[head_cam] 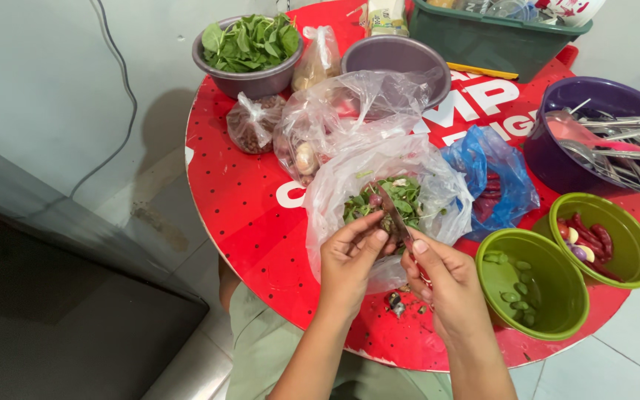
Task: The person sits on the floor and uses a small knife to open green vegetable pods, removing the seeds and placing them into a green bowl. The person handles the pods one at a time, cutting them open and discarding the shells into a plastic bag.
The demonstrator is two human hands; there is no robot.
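Two green bowls [531, 285], one knife [394, 215], right hand [446, 285].

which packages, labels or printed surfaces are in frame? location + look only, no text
Carton: table's far edge, upright box, cream and green.
Clear bags: table centre, crumpled, see-through.
Blue bag: right of the clear bags, crumpled.
Table: round red top, black dots, large white lettering.
No screens.

Over a red round table [246, 215], the right hand [446, 285] holds a knife [394, 215] against a small vegetable pinched in the left hand [350, 259].
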